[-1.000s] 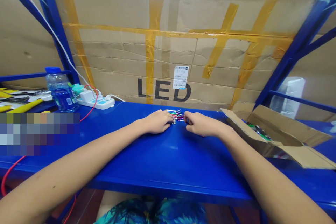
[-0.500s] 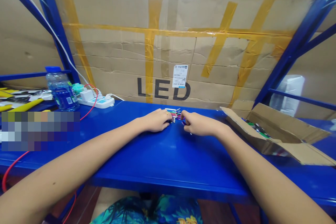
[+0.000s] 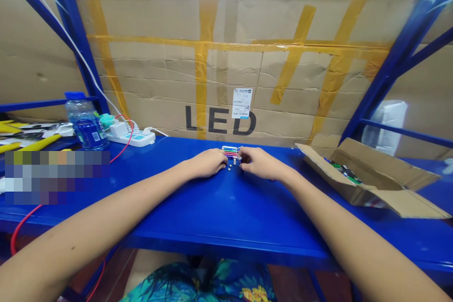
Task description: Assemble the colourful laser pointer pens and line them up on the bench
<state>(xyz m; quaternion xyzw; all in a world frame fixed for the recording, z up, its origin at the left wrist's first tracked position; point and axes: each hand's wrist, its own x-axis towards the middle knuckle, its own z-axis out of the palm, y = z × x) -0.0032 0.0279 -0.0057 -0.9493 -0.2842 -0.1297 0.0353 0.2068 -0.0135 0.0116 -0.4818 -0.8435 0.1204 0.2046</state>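
Lying on the counter (image 3: pixel 226 203) between left hand (image 3: pixel 210 163) and right hand (image 3: pixel 260 163), the shiny coloured rods (image 3: pixel 230 152) look light, stiff, slippery, best pinched mid-length; whether curled fingers (image 3: pixel 221 155) grip any, I can't tell.

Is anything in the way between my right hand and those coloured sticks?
Nothing visible stands between your right hand and the coloured sticks; it is at their right end. Small silvery pieces lie on their near side.

Head-worn view, forward and down.
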